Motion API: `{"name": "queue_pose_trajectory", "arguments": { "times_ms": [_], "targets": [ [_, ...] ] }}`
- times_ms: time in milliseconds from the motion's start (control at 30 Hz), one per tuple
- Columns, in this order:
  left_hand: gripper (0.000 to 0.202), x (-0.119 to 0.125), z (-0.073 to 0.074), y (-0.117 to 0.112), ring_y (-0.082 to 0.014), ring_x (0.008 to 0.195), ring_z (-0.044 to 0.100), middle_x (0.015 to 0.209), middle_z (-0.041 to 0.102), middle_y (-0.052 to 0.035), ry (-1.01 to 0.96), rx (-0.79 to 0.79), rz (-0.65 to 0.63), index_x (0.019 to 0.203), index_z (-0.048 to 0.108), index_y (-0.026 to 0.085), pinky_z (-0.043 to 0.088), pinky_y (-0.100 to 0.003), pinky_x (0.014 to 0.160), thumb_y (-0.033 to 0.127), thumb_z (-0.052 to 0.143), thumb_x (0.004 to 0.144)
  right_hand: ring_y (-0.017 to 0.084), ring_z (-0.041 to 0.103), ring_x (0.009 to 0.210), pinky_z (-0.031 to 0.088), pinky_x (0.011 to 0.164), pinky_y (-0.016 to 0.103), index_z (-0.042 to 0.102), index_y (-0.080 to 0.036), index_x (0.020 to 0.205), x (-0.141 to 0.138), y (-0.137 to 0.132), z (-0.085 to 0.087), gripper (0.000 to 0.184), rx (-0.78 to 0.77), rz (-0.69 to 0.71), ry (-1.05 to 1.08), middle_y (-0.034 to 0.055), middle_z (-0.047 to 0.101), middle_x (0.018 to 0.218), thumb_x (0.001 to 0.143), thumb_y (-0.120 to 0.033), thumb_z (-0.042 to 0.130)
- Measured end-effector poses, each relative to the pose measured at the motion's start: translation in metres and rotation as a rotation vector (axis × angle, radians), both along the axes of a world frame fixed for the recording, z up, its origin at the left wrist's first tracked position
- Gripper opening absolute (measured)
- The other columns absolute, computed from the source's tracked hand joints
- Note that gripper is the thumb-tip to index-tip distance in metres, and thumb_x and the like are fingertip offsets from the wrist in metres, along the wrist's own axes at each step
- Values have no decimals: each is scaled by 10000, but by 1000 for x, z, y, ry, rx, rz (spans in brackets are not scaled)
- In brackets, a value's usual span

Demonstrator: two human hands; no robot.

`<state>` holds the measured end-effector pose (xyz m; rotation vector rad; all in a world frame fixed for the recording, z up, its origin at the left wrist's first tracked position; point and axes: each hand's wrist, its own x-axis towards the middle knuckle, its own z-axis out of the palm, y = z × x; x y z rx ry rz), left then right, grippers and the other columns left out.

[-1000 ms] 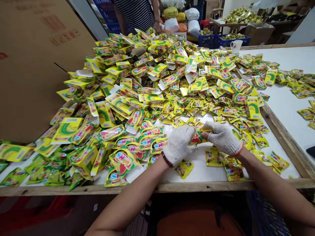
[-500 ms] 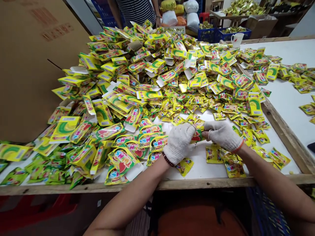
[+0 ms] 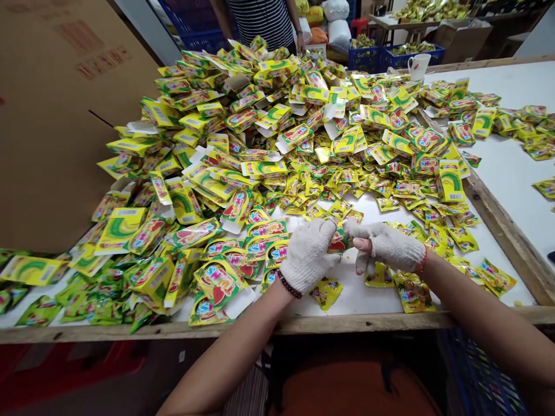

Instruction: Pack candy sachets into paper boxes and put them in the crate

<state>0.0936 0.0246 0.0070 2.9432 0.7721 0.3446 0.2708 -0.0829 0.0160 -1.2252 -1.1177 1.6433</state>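
Observation:
My left hand (image 3: 307, 254), in a white knit glove with bare fingertips, is closed around a small yellow-green candy box (image 3: 339, 240); most of the box is hidden behind the fingers. Just to its right is my right hand (image 3: 385, 247), gloved the same way. Its fingers are loosely bent and apart, with the tips close to the box's end and nothing visible in them. Below the hands lie yellow candy sachets (image 3: 414, 292). To the left of my left hand, several flat-lying candy boxes (image 3: 219, 282) overlap one another.
A high heap of candy boxes (image 3: 269, 118) covers the table's far side, with loose sachets (image 3: 342, 179) at its foot. A large cardboard carton (image 3: 60, 138) stands left. Wooden edging (image 3: 498, 231) borders the white tabletop. A white mug (image 3: 418, 66) and a person in stripes (image 3: 262, 23) are beyond.
My right hand has let go of the box end and drawn slightly right, its fingers spreading. My left hand keeps the box, shifted slightly left. The person behind has shifted right in view.

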Motion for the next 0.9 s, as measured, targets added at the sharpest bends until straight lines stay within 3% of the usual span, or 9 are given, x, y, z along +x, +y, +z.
{"name": "queue_pose_trajectory", "arguments": {
  "times_ms": [133,233,333,433,533,600,700,800,900],
  "targets": [
    [498,0,4,-6,-300,994,613,1087,654,-109,75,-5,3,1282,580,184,478,-413,825,310,642,804,117,664,553,467,445,181,657,-147,1163,-2,-2,0,566,-21,92,27,52,692,822,838,-610,651],
    [495,-10,10,-10,-298,978,622,1067,669,-93,170,-29,-22,1273,588,197,476,-404,800,289,648,790,109,670,582,480,476,190,653,-166,1198,-12,-3,-1,573,-25,218,91,71,696,958,838,-612,642],
    [452,-30,28,-8,-295,944,627,1022,676,-93,264,-67,-45,1192,622,183,478,-397,791,376,686,788,126,690,680,503,537,205,643,-178,1202,-18,-2,1,544,5,281,110,89,684,1084,835,-580,647],
    [502,-46,52,4,-292,931,613,1009,658,-102,287,-92,-99,1065,660,185,480,-394,782,604,670,788,120,655,642,494,561,231,666,-152,1058,-12,5,2,391,9,49,-106,84,697,1008,869,-489,612],
    [427,-37,64,24,-252,960,605,1047,643,-108,220,-75,-137,996,667,176,480,-366,824,569,522,912,137,601,642,471,610,261,659,-151,887,4,21,-4,222,113,-271,-615,51,665,804,906,-344,551],
    [330,-15,57,41,-223,956,613,1035,654,-103,221,-58,-106,973,670,164,479,-339,843,396,434,977,183,610,774,476,705,296,656,-157,898,13,32,-10,172,200,-381,-981,73,655,874,881,-315,590],
    [233,34,33,63,-211,944,635,1005,683,-103,350,-31,-46,963,688,151,482,-306,842,181,463,910,244,613,925,471,776,333,643,-165,1037,17,42,-20,344,142,-394,-1302,144,603,1151,844,-449,646],
    [284,78,11,77,-241,990,653,1090,676,-149,347,-1,-23,1080,675,126,492,-326,843,123,475,879,250,627,902,460,739,333,626,-201,1120,15,44,-27,448,38,-339,-1371,152,550,1270,805,-518,662],
    [310,98,5,83,-270,1022,663,1097,673,-172,335,21,-14,1117,669,126,497,-354,852,106,456,893,254,621,896,440,737,324,632,-205,1108,18,42,-30,439,35,-363,-1285,142,587,1234,741,-426,724]
  ]
}}
